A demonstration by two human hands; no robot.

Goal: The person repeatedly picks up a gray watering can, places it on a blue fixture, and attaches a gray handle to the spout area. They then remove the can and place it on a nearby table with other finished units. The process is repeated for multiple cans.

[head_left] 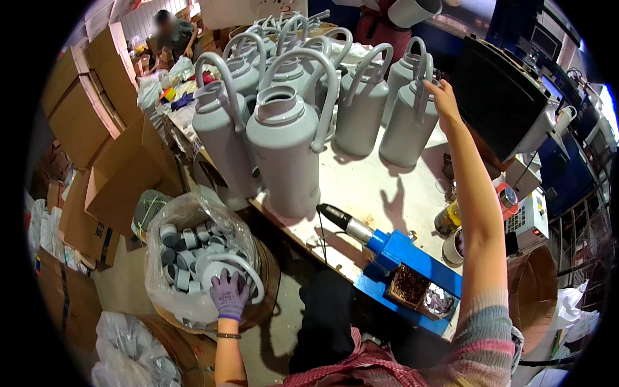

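Observation:
My left hand [229, 295], in a light purple glove, closes its fingers on a grey round piece with a curved handle [258, 284]. That piece is over a clear plastic bag [161, 258] full of grey caps [185, 260]; its underside is hidden. Reaching far right, my bare right hand [442, 98] grips the handle of a grey jug [407, 132] standing on the white table [393, 197]. Nearest me on the table is another grey jug [284, 161], its mouth uncovered and handle raised. Several similar jugs crowd behind it.
A blue bench device [412, 258] with a black-tipped spindle [342, 219] and small-parts trays is at the table's front edge. A control box [529, 222] stands right. Cardboard boxes [132, 174] line the left. Another person [175, 39] sits far left; someone stands behind the table.

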